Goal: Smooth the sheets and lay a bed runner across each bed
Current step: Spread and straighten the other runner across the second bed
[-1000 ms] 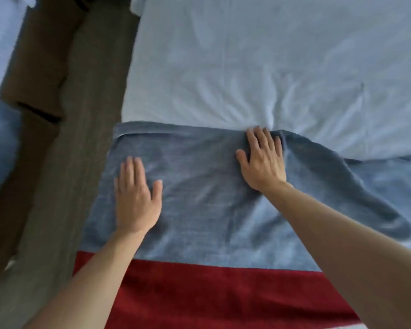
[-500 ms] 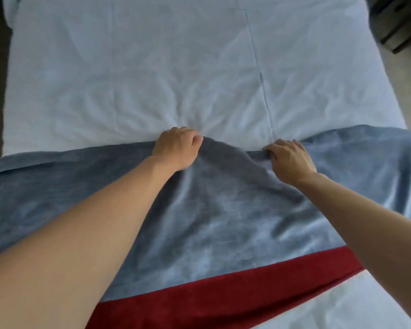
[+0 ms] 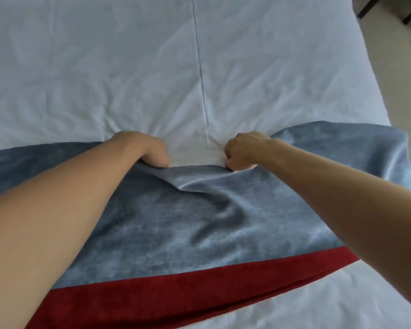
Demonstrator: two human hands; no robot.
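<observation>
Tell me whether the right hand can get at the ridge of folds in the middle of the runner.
Probably yes: the right hand grips the bed runner edge beside the folds, with nothing lying between.

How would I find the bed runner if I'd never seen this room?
Look at the big bed with its white sheet. Across it lies the bed runner, a wide cloth band gripped at its far edge by both hands. Only it is coloured: blue-grey with a dark red stripe.

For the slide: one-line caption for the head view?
Both hands, left and right, grip the far edge of a blue-and-red bed runner on a white sheet.
</observation>
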